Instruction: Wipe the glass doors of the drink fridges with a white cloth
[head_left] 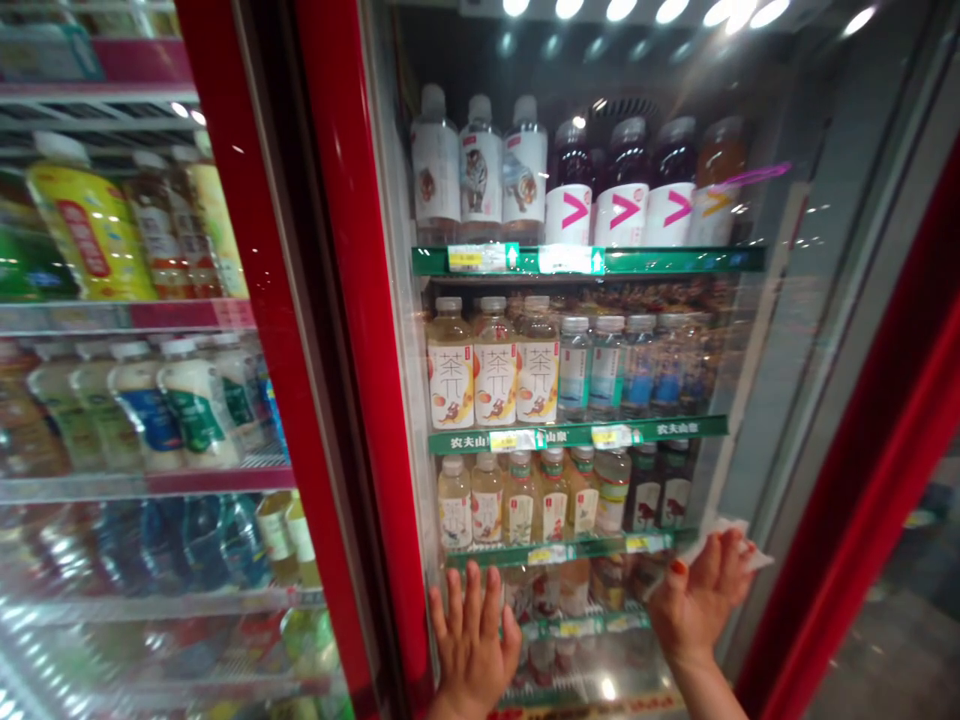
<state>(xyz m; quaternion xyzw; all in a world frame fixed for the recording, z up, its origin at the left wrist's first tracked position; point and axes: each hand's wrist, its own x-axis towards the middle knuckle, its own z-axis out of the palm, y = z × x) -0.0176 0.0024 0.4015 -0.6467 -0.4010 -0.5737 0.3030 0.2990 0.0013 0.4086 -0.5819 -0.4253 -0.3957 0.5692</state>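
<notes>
My left hand (472,635) is raised with its fingers spread, palm toward the glass door (600,640) of a drinks fridge, and appears to rest flat on it near the lower left. At the lower right, my right hand (701,600) has its fingers bent over a thin white tissue (759,558). The tissue sticks out above and beside the fingertips, against or close to the glass; part of it is hidden by the hand. Through the pane, bottled drinks (495,370) stand in rows on shelves with green price strips (589,261).
Red frame posts (352,300) border the glass on the left, and a slanted red edge (847,500) runs down the right. Left of the posts, another fridge section holds several shelves of bottles (90,230). Bright lamps (622,10) shine along the top.
</notes>
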